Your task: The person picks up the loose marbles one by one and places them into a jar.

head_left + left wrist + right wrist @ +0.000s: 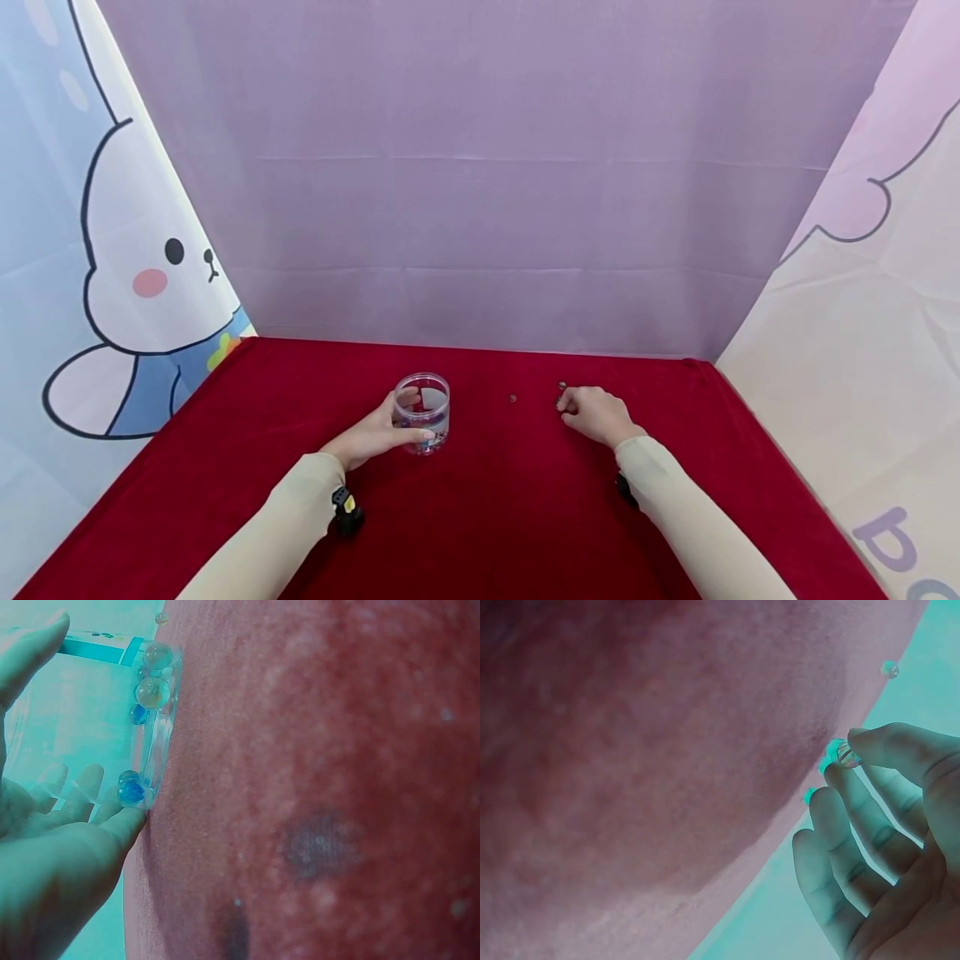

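My left hand (pixel 378 433) holds a clear jar (pixel 442 417) from its left side, the thumb across the front and the fingers round the back. The jar stands upright with its top open. Several glass marbles, some blue and some clear, lie on its bottom, among them a blue marble (pixel 131 793) and a clear marble (pixel 153 693). To the right, my right hand (pixel 596 412) is low over the red cloth. Its thumb and index finger pinch a clear marble (pixel 848 755) with coloured streaks. Other marbles show just beyond those fingertips, one being a marble (pixel 809 796) beside the middle finger.
A loose marble (pixel 513 398) lies on the red cloth (pixel 487 500) between the jar and my right hand. Another marble (pixel 562 385) sits just past the right fingertips. A lilac curtain (pixel 480 183) rises behind the table, with printed sheets at both sides.
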The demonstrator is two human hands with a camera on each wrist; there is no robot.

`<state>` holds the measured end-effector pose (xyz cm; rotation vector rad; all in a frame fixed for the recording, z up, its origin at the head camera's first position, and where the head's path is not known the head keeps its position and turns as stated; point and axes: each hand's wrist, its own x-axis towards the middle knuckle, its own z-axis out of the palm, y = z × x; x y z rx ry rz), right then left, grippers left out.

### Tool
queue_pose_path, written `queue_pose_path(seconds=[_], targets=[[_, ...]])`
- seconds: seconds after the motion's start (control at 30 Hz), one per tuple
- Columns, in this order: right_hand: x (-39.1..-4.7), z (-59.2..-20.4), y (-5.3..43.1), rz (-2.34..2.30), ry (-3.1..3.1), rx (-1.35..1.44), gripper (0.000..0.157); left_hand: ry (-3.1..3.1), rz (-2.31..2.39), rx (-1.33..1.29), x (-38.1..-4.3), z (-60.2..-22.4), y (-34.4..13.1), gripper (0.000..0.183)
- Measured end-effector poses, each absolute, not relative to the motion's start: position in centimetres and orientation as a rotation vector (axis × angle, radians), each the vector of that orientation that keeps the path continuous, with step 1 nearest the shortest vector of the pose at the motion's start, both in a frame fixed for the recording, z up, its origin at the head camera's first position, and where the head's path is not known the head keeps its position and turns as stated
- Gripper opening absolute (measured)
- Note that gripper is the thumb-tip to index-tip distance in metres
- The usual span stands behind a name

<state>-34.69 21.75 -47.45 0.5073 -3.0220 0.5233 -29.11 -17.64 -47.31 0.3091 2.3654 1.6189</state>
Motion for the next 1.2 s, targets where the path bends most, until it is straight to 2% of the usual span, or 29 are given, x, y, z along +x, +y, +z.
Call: queue_pose_path(seconds=[0.5, 1.2], targets=[[-34.3, -46.8, 20.8, 0.531, -2.969, 0.576, 0.008, 2.364, 1.605, 0.324, -29.0, -47.2, -17.6, 0.093], [-33.8, -45.6, 17.7, 0.604, -2.874, 0.678, 0.013, 2.366, 1.616, 0.283, -29.2, -47.4, -17.4, 0.091]])
